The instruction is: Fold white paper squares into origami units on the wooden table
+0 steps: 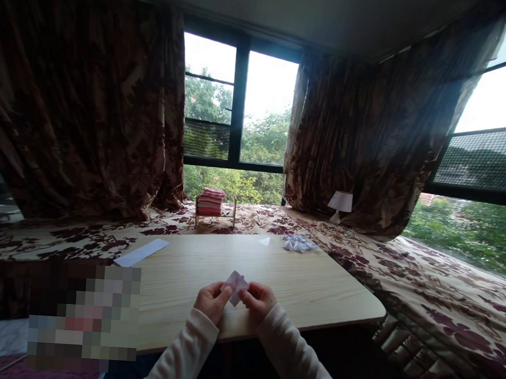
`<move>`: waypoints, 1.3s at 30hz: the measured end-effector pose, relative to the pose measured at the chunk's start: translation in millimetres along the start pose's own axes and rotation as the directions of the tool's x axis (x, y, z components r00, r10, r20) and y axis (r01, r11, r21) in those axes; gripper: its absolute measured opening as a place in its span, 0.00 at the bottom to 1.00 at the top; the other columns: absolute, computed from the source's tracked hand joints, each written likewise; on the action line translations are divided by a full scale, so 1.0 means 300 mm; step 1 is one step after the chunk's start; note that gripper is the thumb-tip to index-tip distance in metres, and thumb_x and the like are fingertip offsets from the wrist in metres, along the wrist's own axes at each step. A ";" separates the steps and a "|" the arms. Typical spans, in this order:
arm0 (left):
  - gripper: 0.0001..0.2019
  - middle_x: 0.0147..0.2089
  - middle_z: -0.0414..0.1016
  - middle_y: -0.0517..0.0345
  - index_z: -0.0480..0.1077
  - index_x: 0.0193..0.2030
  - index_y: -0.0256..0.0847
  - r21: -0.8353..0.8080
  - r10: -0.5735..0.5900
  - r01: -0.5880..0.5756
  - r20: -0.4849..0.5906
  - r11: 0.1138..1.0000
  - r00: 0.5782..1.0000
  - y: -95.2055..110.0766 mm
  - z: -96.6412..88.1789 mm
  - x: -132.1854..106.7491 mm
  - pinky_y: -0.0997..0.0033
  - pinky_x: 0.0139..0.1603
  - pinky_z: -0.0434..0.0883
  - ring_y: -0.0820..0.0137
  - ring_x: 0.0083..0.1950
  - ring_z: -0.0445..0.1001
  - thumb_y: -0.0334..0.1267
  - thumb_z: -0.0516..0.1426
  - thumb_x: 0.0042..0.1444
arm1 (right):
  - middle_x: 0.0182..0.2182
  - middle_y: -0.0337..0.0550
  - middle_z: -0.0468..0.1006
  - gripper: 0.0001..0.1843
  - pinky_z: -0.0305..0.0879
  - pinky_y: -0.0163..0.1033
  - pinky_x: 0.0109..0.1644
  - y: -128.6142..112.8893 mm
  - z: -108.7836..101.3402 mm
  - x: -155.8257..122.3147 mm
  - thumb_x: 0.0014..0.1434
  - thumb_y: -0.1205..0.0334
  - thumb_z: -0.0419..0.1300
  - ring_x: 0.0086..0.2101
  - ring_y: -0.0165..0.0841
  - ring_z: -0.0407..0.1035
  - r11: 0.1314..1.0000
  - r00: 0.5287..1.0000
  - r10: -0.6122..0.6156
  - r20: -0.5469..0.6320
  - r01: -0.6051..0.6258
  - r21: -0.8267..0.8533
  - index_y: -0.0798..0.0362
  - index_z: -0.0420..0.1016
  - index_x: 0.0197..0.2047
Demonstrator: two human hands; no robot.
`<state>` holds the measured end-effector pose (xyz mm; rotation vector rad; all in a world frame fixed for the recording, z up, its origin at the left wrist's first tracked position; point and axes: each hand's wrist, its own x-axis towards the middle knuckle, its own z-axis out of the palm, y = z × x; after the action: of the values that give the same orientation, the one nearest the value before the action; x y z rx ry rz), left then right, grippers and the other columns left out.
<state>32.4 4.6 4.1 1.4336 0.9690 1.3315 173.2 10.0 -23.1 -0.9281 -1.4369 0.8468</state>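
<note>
A small folded piece of white paper [236, 284] is held up just above the near edge of a light wooden table [307, 284]. My left hand [212, 300] pinches its left side with fingers closed. My right hand [259, 300] grips its right side the same way. Both wrists are in pale long sleeves. The two hands almost touch each other around the paper.
A white paper strip [141, 252] lies at the table's far left. A pile of folded white paper pieces [299, 243] and one small scrap [264, 241] sit at the far right. Behind stand a small rack with striped cloth [211, 203], a white lamp [340, 204], curtains and windows.
</note>
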 end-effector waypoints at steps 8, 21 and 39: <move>0.14 0.20 0.72 0.59 0.76 0.26 0.33 -0.012 -0.038 0.039 0.058 0.999 0.998 -0.017 0.011 0.004 0.76 0.23 0.61 0.72 0.23 0.67 0.45 0.61 0.39 | 0.15 0.35 0.66 0.16 0.51 0.29 0.17 0.011 -0.013 0.001 0.50 0.51 0.57 0.16 0.24 0.56 0.995 0.997 0.036 -0.073 -0.028 0.097 0.58 0.72 0.27; 0.21 0.24 0.75 0.50 0.76 0.24 0.33 -0.193 -0.104 0.077 -0.136 0.978 0.985 -0.022 0.004 0.028 0.70 0.34 0.67 0.71 0.27 0.69 0.54 0.58 0.40 | 0.33 0.43 0.70 0.05 0.62 0.34 0.28 -0.058 -0.022 0.027 0.51 0.61 0.58 0.32 0.32 0.65 0.942 0.870 -0.330 -0.367 0.276 -0.194 0.53 0.72 0.30; 0.15 0.18 0.70 0.58 0.74 0.19 0.34 -0.256 -0.139 0.115 -0.078 0.960 0.987 -0.063 -0.008 0.098 0.73 0.29 0.63 0.74 0.23 0.65 0.46 0.63 0.35 | 0.38 0.46 0.65 0.12 0.62 0.43 0.40 -0.077 0.012 -0.005 0.52 0.69 0.55 0.37 0.35 0.62 0.392 0.709 -0.690 0.148 0.538 -0.746 0.50 0.72 0.40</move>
<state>33.8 37.9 -6.2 1.1072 0.9015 1.3825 168.2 -1.0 -3.0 -0.8945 -1.8078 -0.4856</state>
